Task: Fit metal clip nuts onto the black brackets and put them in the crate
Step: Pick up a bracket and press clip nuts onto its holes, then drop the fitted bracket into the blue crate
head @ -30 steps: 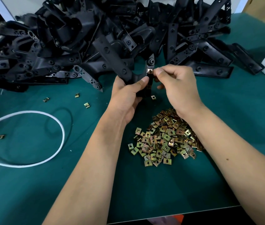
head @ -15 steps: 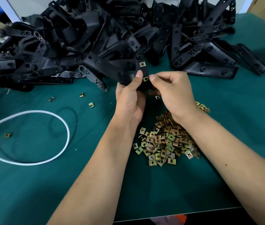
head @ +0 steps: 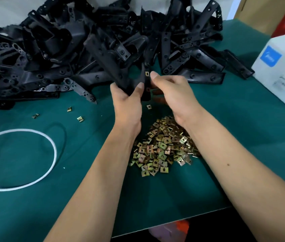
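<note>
Left hand (head: pixel 127 100): fingers curled, gripping black bracket (head: pixel 120 74) from below.
Right hand (head: pixel 171 91): thumb at 12 o'clock, pressing the bracket's clip nut (head: pixel 147 73).

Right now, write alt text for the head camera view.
Two hands hold a black bracket above a green table: the left hand grips its body while the right hand pinches near a fitted clip nut. A pile of clip nuts lies below, a heap of brackets behind.
</note>
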`<control>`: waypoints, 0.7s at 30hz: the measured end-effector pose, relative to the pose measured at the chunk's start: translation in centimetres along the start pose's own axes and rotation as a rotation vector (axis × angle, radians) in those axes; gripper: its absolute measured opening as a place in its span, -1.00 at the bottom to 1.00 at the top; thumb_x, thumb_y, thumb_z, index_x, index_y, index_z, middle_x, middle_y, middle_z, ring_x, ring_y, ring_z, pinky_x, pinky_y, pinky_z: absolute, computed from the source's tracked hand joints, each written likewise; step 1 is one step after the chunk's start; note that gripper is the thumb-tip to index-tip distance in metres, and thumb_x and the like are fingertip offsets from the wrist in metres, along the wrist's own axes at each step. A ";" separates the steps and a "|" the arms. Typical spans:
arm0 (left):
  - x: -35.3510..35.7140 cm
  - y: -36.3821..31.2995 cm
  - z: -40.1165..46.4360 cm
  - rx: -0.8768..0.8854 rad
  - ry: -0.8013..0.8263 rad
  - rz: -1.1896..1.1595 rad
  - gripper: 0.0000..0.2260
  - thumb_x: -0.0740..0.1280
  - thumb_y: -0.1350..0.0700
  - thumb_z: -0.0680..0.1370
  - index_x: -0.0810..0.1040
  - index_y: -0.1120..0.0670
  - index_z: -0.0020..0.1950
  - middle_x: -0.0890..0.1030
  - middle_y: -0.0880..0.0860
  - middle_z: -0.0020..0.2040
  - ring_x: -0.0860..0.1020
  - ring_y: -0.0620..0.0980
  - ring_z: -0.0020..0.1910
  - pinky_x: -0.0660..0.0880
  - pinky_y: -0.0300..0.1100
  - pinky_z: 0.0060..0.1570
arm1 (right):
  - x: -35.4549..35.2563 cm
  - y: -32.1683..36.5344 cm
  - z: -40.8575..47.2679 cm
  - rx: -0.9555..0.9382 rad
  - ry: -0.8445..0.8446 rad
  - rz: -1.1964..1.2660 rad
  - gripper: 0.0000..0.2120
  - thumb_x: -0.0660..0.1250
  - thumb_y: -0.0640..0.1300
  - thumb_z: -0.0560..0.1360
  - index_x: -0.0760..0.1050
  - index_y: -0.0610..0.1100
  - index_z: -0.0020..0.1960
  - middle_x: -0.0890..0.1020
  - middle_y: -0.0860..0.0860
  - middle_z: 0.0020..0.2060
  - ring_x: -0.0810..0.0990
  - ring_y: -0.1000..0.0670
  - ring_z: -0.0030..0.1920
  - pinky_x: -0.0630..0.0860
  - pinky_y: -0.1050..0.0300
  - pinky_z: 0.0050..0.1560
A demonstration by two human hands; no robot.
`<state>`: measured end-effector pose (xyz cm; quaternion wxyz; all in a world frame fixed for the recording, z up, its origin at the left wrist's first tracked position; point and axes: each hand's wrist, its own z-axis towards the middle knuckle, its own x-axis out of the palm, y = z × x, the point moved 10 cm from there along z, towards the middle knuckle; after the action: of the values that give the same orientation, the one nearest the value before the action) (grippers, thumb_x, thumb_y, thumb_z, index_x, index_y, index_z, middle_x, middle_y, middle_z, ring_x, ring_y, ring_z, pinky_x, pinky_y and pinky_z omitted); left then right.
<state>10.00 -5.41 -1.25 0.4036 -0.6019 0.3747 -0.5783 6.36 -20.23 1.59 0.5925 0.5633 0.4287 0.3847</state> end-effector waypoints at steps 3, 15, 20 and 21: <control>4.2 0.6 -2.4 0.037 0.151 0.164 -0.69 0.34 0.36 0.58 0.39 0.14 0.27 0.62 0.11 0.22 0.61 0.01 0.22 0.55 -0.07 0.25 | -3.3 1.3 -0.8 -0.075 -0.086 0.073 -0.77 0.38 0.00 0.62 0.64 -0.17 0.00 0.72 -0.12 0.02 0.66 -0.06 0.14 0.59 -0.07 0.18; 31.3 8.1 -23.3 -0.049 0.831 0.390 -0.76 0.45 0.21 0.43 0.47 0.07 0.02 0.66 0.08 -0.05 0.63 0.10 0.00 0.58 0.02 0.05 | -37.8 0.2 -19.8 -0.152 -0.876 0.111 -0.88 0.30 -0.31 0.62 0.59 -0.16 -0.02 0.75 -0.03 -0.24 0.71 -0.04 -0.22 0.68 0.03 -0.10; 35.8 17.4 -36.1 -0.264 1.164 0.618 -0.64 0.48 0.06 0.44 0.42 0.06 0.13 0.67 0.10 0.03 0.62 0.12 0.05 0.49 -0.05 -0.05 | -48.9 -11.1 -31.9 0.268 -1.121 0.048 -0.87 0.36 -0.27 0.59 0.59 -0.14 -0.12 0.65 0.06 -0.47 0.62 0.00 -0.40 0.58 -0.01 -0.13; 35.5 19.7 -38.1 -0.328 1.209 0.668 -0.67 0.48 0.06 0.45 0.43 0.06 0.11 0.67 0.10 0.05 0.62 0.11 0.07 0.47 -0.07 -0.05 | -50.0 -13.8 -34.0 0.361 -1.152 0.038 -0.87 0.37 -0.29 0.58 0.59 -0.16 -0.13 0.64 0.04 -0.48 0.62 0.02 -0.45 0.58 0.02 -0.16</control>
<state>-25.98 -47.71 -5.21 0.1849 -0.0814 0.7799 -0.5924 -42.84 -56.69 -8.34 0.6172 0.7803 0.0873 -0.0504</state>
